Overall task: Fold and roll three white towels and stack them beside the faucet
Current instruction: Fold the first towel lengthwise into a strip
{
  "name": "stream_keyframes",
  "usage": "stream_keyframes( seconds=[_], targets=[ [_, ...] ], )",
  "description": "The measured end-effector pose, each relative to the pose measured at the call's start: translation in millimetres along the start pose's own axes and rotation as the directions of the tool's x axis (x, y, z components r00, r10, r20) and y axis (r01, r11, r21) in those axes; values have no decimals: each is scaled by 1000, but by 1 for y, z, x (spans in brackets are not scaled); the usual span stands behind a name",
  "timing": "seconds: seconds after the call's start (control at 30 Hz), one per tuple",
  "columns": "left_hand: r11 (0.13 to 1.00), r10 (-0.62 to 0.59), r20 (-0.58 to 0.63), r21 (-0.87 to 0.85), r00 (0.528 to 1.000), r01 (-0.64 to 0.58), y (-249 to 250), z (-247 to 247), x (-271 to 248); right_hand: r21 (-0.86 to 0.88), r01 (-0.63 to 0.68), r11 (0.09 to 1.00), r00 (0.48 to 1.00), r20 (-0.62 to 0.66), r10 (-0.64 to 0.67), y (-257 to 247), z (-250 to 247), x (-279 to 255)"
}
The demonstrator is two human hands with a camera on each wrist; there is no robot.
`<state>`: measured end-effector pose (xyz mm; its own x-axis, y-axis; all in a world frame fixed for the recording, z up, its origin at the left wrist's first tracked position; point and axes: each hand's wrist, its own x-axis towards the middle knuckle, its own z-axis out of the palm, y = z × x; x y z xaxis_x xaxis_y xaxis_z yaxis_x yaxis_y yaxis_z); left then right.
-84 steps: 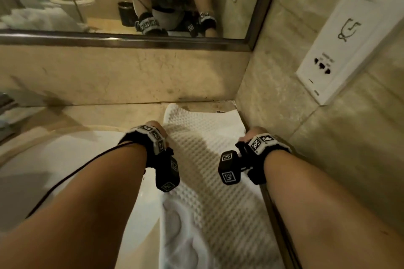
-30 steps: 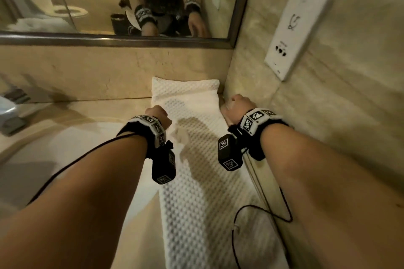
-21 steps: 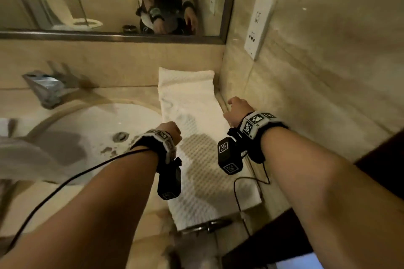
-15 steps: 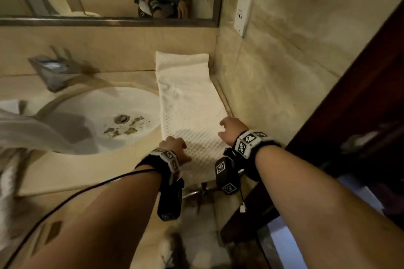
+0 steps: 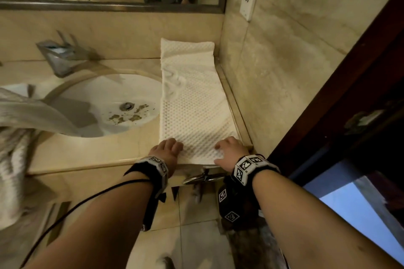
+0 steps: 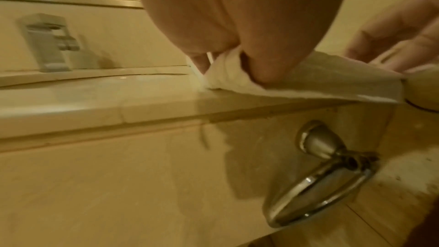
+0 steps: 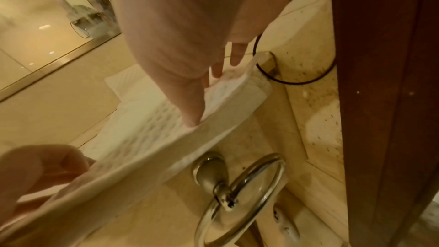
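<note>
Both hands at the near end of a folded white waffle towel (image 5: 192, 105)

Left hand (image 5: 167, 150) pinches its near-left corner; right hand (image 5: 229, 152) grips the near-right edge, thumb beneath, on the marble tabletop (image 5: 87, 155) beside the sink (image 5: 72, 96).

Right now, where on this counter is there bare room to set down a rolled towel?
Bare counter lies in front of the sink, left of the left hand, and behind it between faucet and towel. The right side is crowded: the towel fills it to the wall, both hands on its near edge.
</note>
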<state>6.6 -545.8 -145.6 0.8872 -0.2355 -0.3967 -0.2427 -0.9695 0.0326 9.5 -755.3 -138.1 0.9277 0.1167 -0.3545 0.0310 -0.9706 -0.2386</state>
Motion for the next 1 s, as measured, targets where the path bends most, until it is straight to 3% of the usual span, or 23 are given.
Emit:
stream_keyframes(
  seconds=[0.1, 0.27, 0.33, 0.4, 0.5, 0.73, 1.0],
  targets=[
    [1000, 1, 33, 26, 999, -1, -12, 3, -3, 6, -13, 1000, 999, -46, 13, 1, 13, -3],
    [998, -61, 44, -2, 997, 62, -4, 9, -9, 78, -317, 945, 941, -101, 324, 17, 27, -12],
    [996, -94, 18, 6, 995, 94, 2, 14, -9, -12, -269, 963, 948, -179, 263, 19, 29, -14],
    [990, -125, 6, 67, 992, 124, 6, 19, -9, -88, -133, 987, 963, -248, 108, 15, 32, -13],
    [980, -122, 2, 161, 992, 120, 12, 23, -10, -193, 22, 981, 975, -214, -64, 7, 36, -8],
    [994, -109, -67, 5, 992, 110, 14, 27, -6, -319, -23, 948, 1000, -25, 16, 1, 41, 0],
    [999, -28, -164, 33, 986, 34, 7, 13, -12, -216, 41, 976, 989, -132, -70, 4, 22, -2]
  ],
)
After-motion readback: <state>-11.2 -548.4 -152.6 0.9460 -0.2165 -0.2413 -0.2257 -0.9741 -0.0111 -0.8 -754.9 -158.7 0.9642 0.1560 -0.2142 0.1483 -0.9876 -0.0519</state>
